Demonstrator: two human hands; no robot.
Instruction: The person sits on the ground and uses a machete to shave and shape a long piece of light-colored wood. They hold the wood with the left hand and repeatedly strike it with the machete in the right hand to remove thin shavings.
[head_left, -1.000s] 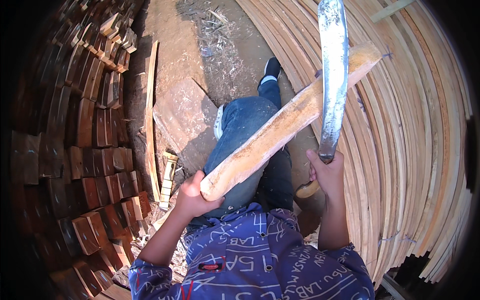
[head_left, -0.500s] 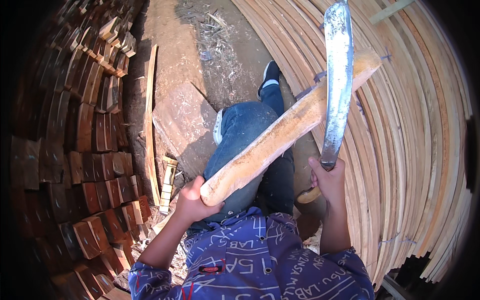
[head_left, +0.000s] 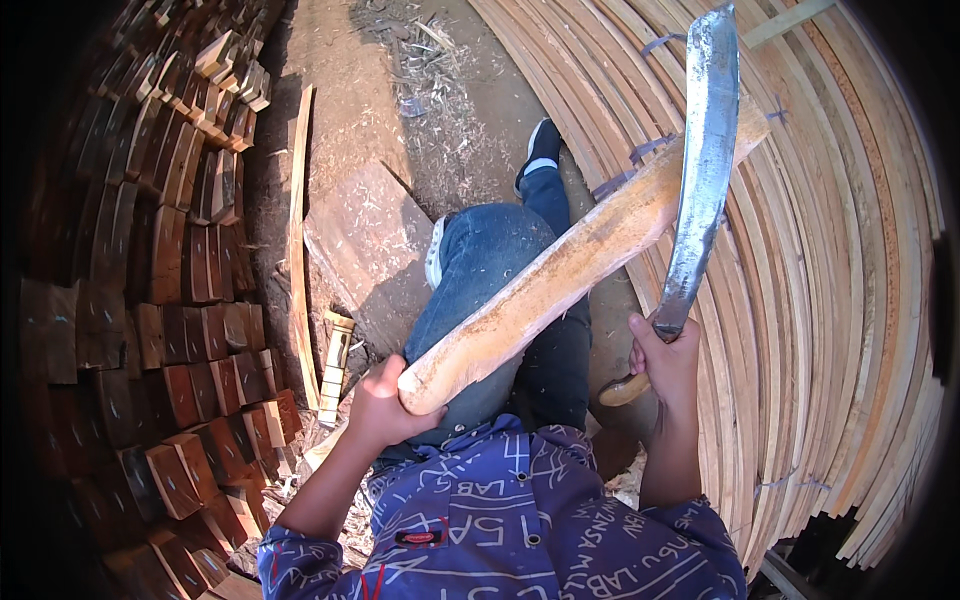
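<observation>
A long, rough, pale piece of wood slants across my lap, its near end gripped in my left hand. Its far end reaches up to the right over the stacked strips. My right hand is closed round the curved wooden handle of a machete. The broad steel blade points up and away, crossing in front of the wood's far part; I cannot tell whether they touch. The handle's light, hooked end sticks out left of my fist.
Bundles of long wooden strips fill the right side, tied with purple bands. Stacked dark timber blocks rise on the left. A flat board, a thin strip and a short yellowish piece lie on the ground, with wood shavings beyond.
The machete has swung slightly to the right, its tip tilting further right, and my right hand has shifted a little right. The wood in my left hand has barely moved.
</observation>
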